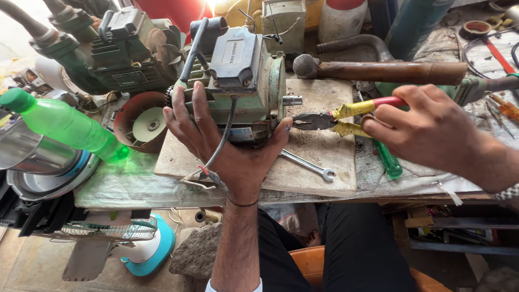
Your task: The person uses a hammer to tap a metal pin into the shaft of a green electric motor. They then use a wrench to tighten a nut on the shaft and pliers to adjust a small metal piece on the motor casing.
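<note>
Left hand [227, 140] is wrapped around the front of the pale green metal electric motor [243, 81], which sits on a worn wooden board [319, 151]. Right hand [427, 127] is closed on the yellow-and-red-handled pliers [335, 120], jaws near the motor's short steel shaft [292, 100]. A silver open-end spanner [308, 165] lies on the board just below.

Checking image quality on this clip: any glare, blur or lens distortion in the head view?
Head view: mostly sharp on the left hand, motor and pliers; sky glare blows out the top edge; the green bottle casts a green glow on the bench; wide-angle bending shows at the edges.
</note>
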